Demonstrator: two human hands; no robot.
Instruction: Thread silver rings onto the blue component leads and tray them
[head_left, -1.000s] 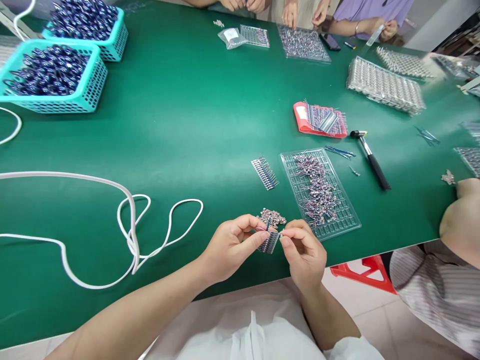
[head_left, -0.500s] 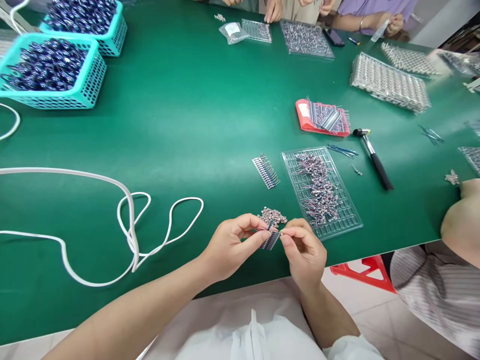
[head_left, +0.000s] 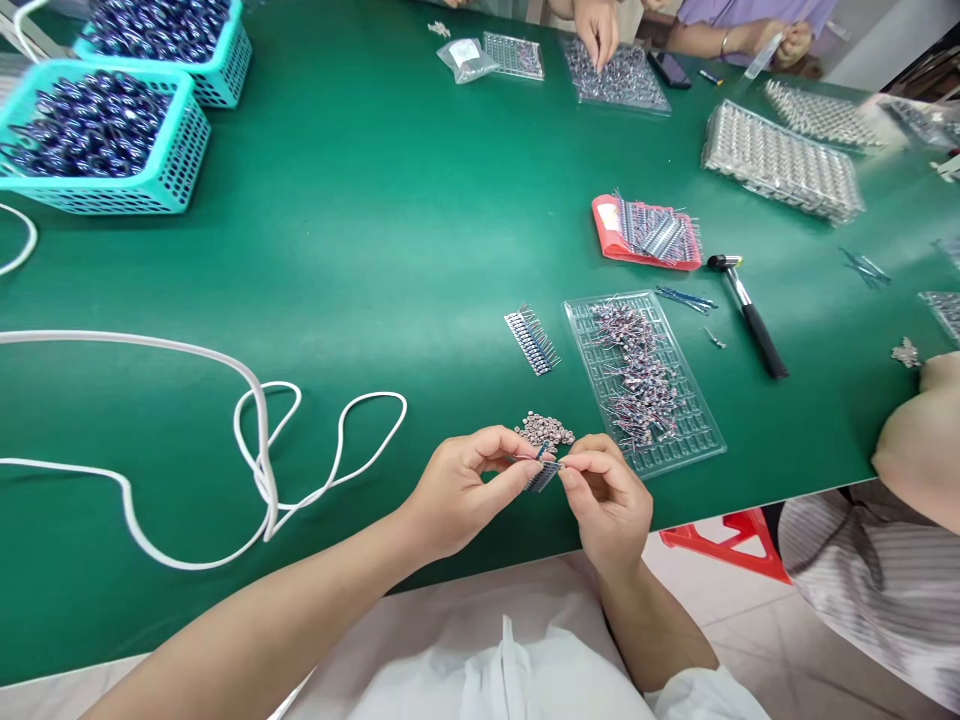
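Observation:
Between finger and thumb, my left hand [head_left: 469, 487] grips a small dark strip of joined circuit boards [head_left: 541, 477] with thin pins. At the strip's right end, my right hand [head_left: 611, 498] pinches closed; whatever tiny part sits in its fingertips is too small to name. Just beyond my fingers lies a pile of small round metallic parts [head_left: 545, 430]. Past it rests another strip of boards with wires [head_left: 532, 340]. To the right, a clear plastic tray [head_left: 694, 425] bears a heap of small parts with thin wire leads [head_left: 637, 380].
A hammer [head_left: 754, 320] lies right of the tray, near a red packet of strips [head_left: 649, 235]. White cable [head_left: 262, 440] loops across the left. Teal baskets [head_left: 169, 190] stand far left, stacked trays [head_left: 784, 160] far right. Another person's arm [head_left: 919, 440] is at the right edge.
Across the table, another person's hand has moved right, from the small tray onto the larger tray of parts. My hands have hardly moved; the held strip is tilted slightly differently.

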